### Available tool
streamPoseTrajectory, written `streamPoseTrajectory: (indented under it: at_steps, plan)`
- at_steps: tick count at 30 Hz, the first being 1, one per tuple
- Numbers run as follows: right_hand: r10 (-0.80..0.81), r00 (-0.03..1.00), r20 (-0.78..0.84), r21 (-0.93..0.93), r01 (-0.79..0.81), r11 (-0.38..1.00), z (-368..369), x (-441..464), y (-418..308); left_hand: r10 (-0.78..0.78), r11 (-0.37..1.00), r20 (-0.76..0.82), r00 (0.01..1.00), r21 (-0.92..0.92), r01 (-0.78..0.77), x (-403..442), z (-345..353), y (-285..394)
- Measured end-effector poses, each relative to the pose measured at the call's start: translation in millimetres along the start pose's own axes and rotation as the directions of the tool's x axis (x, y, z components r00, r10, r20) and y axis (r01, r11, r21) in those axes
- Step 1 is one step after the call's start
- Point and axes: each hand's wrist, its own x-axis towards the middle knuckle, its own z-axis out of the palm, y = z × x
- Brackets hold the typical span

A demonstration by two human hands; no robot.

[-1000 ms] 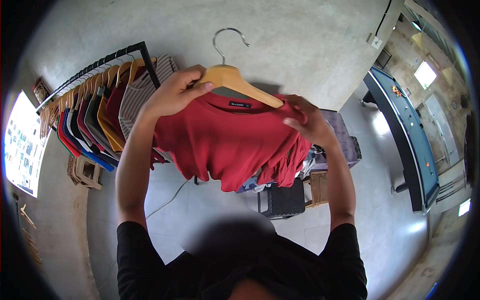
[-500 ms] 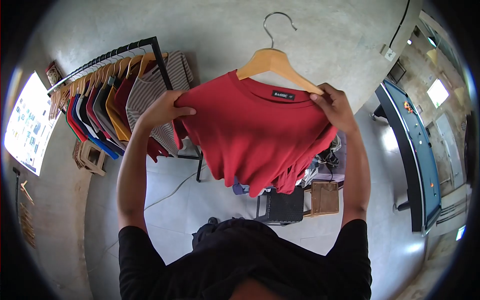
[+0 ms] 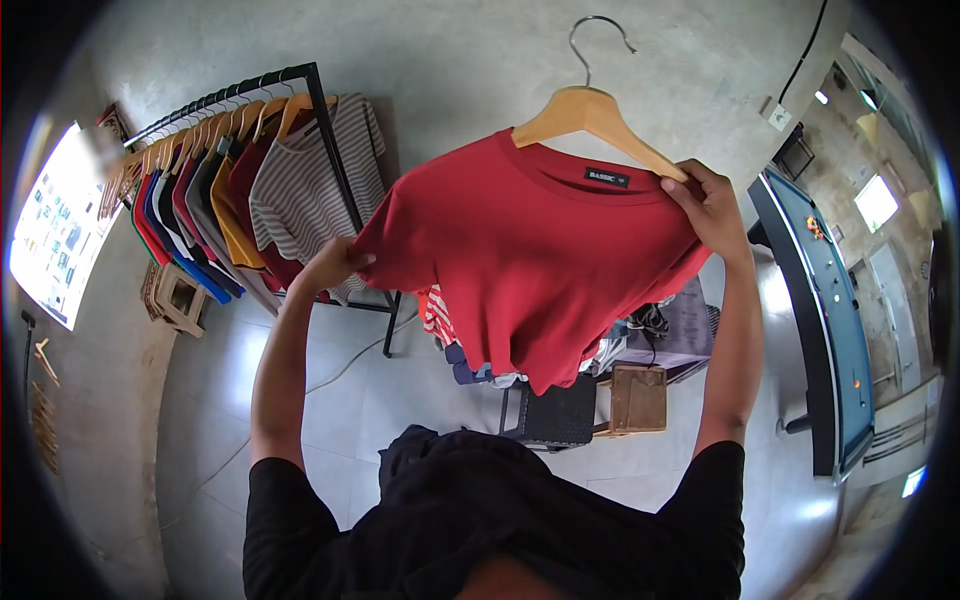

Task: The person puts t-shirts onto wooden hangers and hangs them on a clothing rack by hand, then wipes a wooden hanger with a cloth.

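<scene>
Evidently, the far left of the room is taken up by a bright window [image 3: 55, 235], with a small stool [image 3: 182, 297] standing against the wall to its right. Above that stool, a black rack [image 3: 335, 155] carries a close row of shirts on wooden hangers, among them a mustard one [image 3: 233, 225]; a striped shirt [image 3: 310, 185] hangs at the rack's right end. Just in front of it, the left hand [image 3: 335, 265] has its fingers closed in a pinch on the left sleeve of a red shirt [image 3: 540, 250], drawing that sleeve out to the left. The red shirt is held up in the middle, between the two hands, its front facing the wearer and its lower edge bunched. A wooden hanger [image 3: 588, 112] slopes across its collar, hook upward; the left arm meets the collar's left edge, and how far it runs inside is hidden. Below and beyond the shirt lie piled clothes [image 3: 468, 372], near a black stool [image 3: 552, 415] and a wooden stool [image 3: 638, 400]. To the right, the right hand [image 3: 712, 208] pinches the shirt's right shoulder, thumb in front, beside the hanger's right tip. At the far right stands a blue pool table [image 3: 835, 300].
</scene>
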Motion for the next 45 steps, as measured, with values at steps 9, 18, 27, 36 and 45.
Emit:
streamPoseTrajectory:
  at_steps: [9,18,27,36,45]
  plan:
    - [-0.003,0.998,-0.069,0.028,0.005,1.0,-5,-12,10,0.307,0.942,-0.28,0.91,0.228,-0.247,18,-24,-28]
    - [-0.056,0.995,-0.085,0.007,0.056,0.998,-5,-12,-21,0.375,0.847,-0.361,0.854,-0.24,-0.474,30,0,144]
    - [0.015,0.999,-0.044,-0.104,-0.019,0.994,-8,-18,-50,-0.157,0.987,0.07,0.985,0.028,0.156,3,21,-16]
    - [-0.037,0.991,0.132,-0.072,0.046,0.996,110,3,-146,0.638,0.758,-0.316,0.702,0.101,-0.644,-40,-76,92]
    - [0.001,0.878,0.479,0.228,-0.126,0.966,219,-5,-208,0.526,0.834,-0.221,0.821,-0.055,-0.549,-113,-179,53]
